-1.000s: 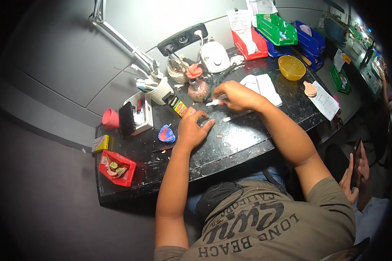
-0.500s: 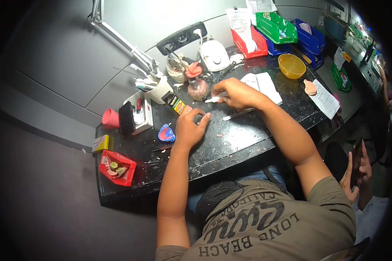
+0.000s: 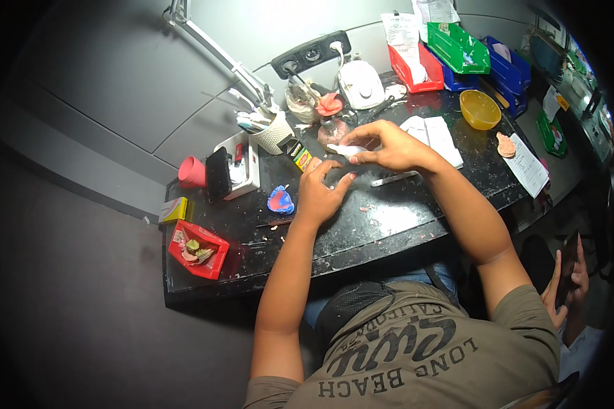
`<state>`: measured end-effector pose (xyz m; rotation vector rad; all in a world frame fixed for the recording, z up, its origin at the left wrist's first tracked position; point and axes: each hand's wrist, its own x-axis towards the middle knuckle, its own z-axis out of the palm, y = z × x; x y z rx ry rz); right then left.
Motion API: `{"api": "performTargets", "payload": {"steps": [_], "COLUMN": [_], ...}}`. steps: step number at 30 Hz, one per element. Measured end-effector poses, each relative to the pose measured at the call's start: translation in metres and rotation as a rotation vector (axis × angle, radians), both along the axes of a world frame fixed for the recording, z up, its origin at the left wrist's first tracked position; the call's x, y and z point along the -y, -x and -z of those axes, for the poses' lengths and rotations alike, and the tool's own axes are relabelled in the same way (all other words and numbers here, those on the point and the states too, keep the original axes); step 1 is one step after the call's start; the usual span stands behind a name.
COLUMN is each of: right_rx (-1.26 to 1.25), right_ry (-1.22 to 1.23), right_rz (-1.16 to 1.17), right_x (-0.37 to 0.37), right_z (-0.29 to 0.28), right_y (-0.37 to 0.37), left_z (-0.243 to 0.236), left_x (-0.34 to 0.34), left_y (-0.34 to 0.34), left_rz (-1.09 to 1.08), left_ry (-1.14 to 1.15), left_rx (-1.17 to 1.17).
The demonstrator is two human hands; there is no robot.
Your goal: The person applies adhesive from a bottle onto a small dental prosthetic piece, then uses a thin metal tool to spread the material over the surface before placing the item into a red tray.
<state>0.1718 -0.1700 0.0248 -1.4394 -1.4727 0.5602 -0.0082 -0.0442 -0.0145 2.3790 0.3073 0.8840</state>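
My right hand is closed on a small white squeeze bottle, pinched between thumb and fingers, its narrow end pointing left. Just left of it and a little nearer, my left hand is held over the black table with curled fingers, thumb close to the forefinger. Whatever sits in that pinch is too small to name. Beyond the left fingers is a black, yellow and red package. A blue and pink dental mould lies left of the left wrist. Under the right hand shows a pale flat stick.
A holder of brushes and tools, a white box and a pinkish jar stand behind the hands. Front left is a red bin. A yellow bowl stands far right. Another person's hands hold a phone at right.
The whole view has shifted, moving the scene rightward and slightly up. More of the white bottle shows now, and its tip has come left relative to the table. My left hand has barely moved.
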Motion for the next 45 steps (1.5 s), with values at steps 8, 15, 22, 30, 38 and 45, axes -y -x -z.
{"api": "performTargets", "payload": {"steps": [8,15,22,30,38,45], "right_rx": [0.006,0.147,0.012,-0.307,-0.626,-0.689], "right_ry": [0.014,0.001,0.139,0.016,0.104,0.050], "right_rz": [-0.137,-0.235,-0.249,-0.393,-0.369,-0.406], "right_x": [0.002,0.002,0.009,0.000,0.006,0.006], "right_z": [-0.003,-0.002,-0.015,-0.004,-0.015,-0.015], "right_y": [0.025,0.033,0.033,0.026,0.021,0.020], "left_z": [0.000,0.008,0.008,0.025,0.012,0.008], "left_x": [-0.001,-0.006,-0.004,-0.016,-0.008,-0.006], "left_y": [-0.002,-0.005,-0.004,-0.007,-0.002,0.004], "left_rz": [-0.069,-0.195,-0.196,-0.003,0.198,0.222], "left_ry": [0.050,0.015,0.230,0.436,0.619,0.612], "left_rx": [0.149,0.247,0.171,0.332,0.350,0.341]}}
